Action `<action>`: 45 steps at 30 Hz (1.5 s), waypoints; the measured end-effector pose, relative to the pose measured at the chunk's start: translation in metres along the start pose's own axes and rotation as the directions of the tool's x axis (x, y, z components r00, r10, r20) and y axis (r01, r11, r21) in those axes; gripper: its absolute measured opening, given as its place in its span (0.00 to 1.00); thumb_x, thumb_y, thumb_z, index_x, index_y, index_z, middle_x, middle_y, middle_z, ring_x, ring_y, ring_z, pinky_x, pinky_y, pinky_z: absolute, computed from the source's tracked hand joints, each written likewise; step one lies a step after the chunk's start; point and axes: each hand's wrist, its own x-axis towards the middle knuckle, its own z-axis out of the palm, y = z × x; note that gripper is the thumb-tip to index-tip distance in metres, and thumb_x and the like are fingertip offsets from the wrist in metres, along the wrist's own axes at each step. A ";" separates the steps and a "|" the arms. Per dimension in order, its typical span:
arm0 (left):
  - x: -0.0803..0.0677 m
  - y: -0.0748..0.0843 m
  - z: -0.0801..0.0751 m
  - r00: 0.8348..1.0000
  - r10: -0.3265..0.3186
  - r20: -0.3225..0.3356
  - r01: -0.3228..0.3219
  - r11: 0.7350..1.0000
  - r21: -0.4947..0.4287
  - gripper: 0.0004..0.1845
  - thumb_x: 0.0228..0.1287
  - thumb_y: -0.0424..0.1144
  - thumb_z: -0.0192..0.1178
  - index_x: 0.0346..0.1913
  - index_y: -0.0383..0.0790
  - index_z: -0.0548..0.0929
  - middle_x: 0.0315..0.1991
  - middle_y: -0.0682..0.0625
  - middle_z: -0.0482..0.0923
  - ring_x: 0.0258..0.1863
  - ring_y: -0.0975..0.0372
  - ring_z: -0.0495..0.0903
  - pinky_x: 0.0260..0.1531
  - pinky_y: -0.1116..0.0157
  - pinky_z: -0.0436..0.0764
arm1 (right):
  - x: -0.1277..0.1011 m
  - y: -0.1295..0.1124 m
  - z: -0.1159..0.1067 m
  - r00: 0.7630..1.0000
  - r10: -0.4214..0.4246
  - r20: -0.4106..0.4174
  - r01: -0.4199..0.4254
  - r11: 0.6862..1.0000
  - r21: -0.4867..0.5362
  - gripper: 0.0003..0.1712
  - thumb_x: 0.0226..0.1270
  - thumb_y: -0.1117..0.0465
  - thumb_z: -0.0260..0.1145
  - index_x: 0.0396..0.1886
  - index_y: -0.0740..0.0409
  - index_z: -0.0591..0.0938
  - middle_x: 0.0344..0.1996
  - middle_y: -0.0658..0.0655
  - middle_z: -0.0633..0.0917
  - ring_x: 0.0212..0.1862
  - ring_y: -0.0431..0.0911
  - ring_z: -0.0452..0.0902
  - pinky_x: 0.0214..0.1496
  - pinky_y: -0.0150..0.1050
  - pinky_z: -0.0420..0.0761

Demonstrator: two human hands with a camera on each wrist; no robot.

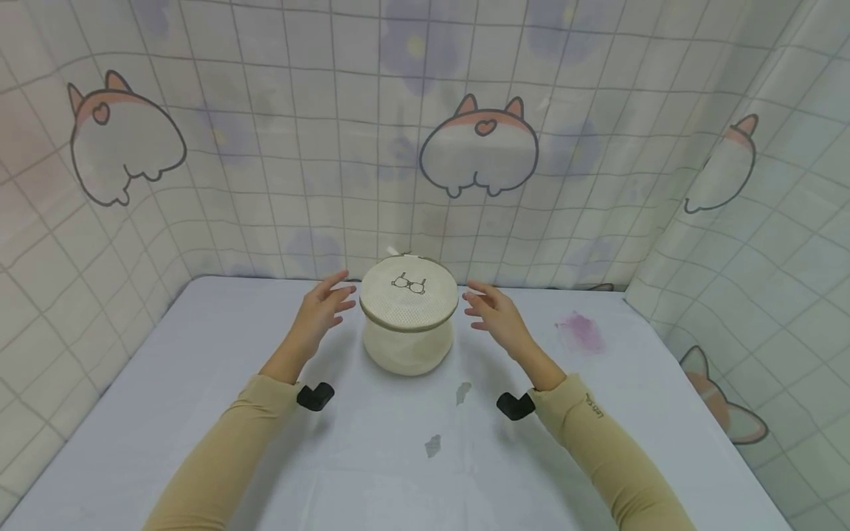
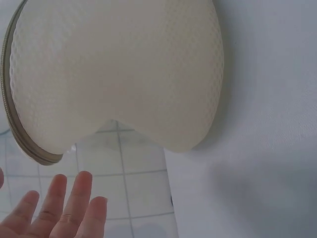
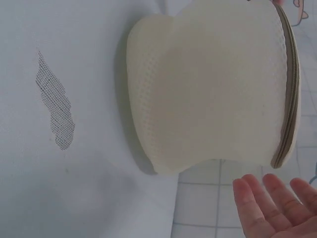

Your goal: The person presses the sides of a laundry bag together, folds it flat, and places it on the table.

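A cream mesh laundry bag with a round zipped top stands upright near the back of the table. Its lid carries a small drawing of glasses. On its left side, my left hand hovers with fingers spread, apart from the bag. My right hand mirrors it on the right, fingers extended toward the rim. Both wrist views show a gap between the fingertips and the brown zipper. In the right wrist view the bag's side is slightly dented inward.
White cloth covers the table, with two grey worn patches in front of the bag and a pink stain at right. A checked curtain with animal prints hangs behind and along both sides. Black wrist devices sit at each cuff.
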 end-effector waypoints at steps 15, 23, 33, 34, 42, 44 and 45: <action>0.010 0.005 0.009 0.993 -0.120 0.004 0.120 0.992 -0.048 0.30 0.80 0.42 0.50 0.81 0.45 0.60 0.74 0.37 0.66 0.69 0.44 0.72 0.67 0.44 0.70 | 0.012 0.002 0.000 0.976 0.200 0.085 -0.214 0.952 0.217 0.33 0.83 0.59 0.54 0.80 0.64 0.58 0.68 0.72 0.72 0.63 0.67 0.76 0.55 0.44 0.85; 0.014 0.005 0.007 0.986 -0.165 0.021 0.166 0.983 -0.082 0.31 0.78 0.42 0.51 0.80 0.48 0.62 0.78 0.42 0.59 0.71 0.44 0.69 0.66 0.44 0.72 | 0.016 -0.004 0.007 0.951 0.246 0.188 -0.289 0.922 0.257 0.39 0.81 0.57 0.57 0.83 0.60 0.53 0.69 0.71 0.70 0.61 0.64 0.77 0.54 0.42 0.84; 0.020 0.008 0.007 0.982 -0.188 0.031 0.190 0.956 -0.225 0.30 0.80 0.39 0.50 0.80 0.46 0.62 0.76 0.41 0.62 0.69 0.47 0.69 0.64 0.50 0.74 | 0.023 -0.007 0.013 0.934 0.292 0.207 -0.344 0.893 0.292 0.44 0.77 0.63 0.61 0.84 0.56 0.50 0.57 0.65 0.76 0.48 0.49 0.81 0.54 0.40 0.85; 0.021 0.008 0.007 0.983 -0.183 0.029 0.185 0.954 -0.235 0.30 0.80 0.38 0.50 0.80 0.45 0.61 0.76 0.41 0.63 0.68 0.48 0.70 0.64 0.52 0.75 | 0.024 -0.007 0.014 0.934 0.292 0.207 -0.345 0.888 0.303 0.44 0.76 0.64 0.61 0.84 0.56 0.50 0.57 0.65 0.75 0.47 0.48 0.81 0.54 0.40 0.85; 0.023 0.010 0.006 0.987 -0.161 0.016 0.159 0.947 -0.280 0.33 0.76 0.31 0.54 0.80 0.45 0.61 0.75 0.43 0.65 0.52 0.60 0.77 0.55 0.62 0.80 | 0.025 -0.010 0.013 0.937 0.266 0.224 -0.329 0.888 0.321 0.46 0.76 0.69 0.60 0.84 0.55 0.48 0.62 0.67 0.71 0.45 0.46 0.80 0.55 0.43 0.85; 0.023 0.010 0.006 0.988 -0.153 0.019 0.153 0.949 -0.275 0.35 0.74 0.29 0.55 0.81 0.44 0.60 0.76 0.42 0.64 0.53 0.60 0.77 0.57 0.62 0.79 | 0.025 -0.011 0.013 0.939 0.260 0.226 -0.323 0.892 0.317 0.46 0.76 0.70 0.60 0.84 0.55 0.47 0.63 0.68 0.70 0.45 0.47 0.80 0.55 0.43 0.85; 0.023 0.010 0.006 0.989 -0.149 0.022 0.149 0.952 -0.269 0.36 0.74 0.28 0.56 0.81 0.44 0.60 0.76 0.42 0.64 0.54 0.60 0.77 0.59 0.61 0.79 | 0.025 -0.011 0.013 0.939 0.259 0.225 -0.322 0.892 0.316 0.46 0.75 0.71 0.61 0.84 0.55 0.47 0.63 0.69 0.70 0.45 0.47 0.81 0.55 0.43 0.85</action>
